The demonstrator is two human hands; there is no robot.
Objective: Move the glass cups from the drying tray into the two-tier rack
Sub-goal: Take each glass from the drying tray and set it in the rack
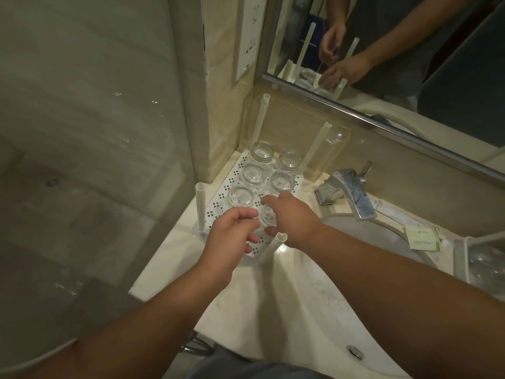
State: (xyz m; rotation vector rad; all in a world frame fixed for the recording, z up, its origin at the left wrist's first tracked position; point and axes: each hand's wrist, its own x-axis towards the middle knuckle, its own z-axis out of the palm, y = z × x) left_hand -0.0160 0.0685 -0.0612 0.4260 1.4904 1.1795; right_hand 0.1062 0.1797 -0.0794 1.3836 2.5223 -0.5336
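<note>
The rack's white perforated shelf (216, 206) sits in the counter corner, with a pale upright post (200, 206) at each corner. Several clear glass cups stand upside down on it in two rows, such as one at the back (262, 151) and one at the front left (240, 195). My right hand (292, 217) is curled around a glass cup (269, 214) at the shelf's front right, thumb and fingers on either side. My left hand (232, 236) hovers just left of that cup, fingers loosely bent and holding nothing. The drying tray (461, 263), with glassware in it, is at the far right edge.
A chrome faucet (352, 192) and the white sink basin (355, 242) lie right of the rack. Paper packets (422, 237) rest on the counter beside the tray. A mirror (410, 50) runs along the back wall. A glass partition (95, 132) stands on the left.
</note>
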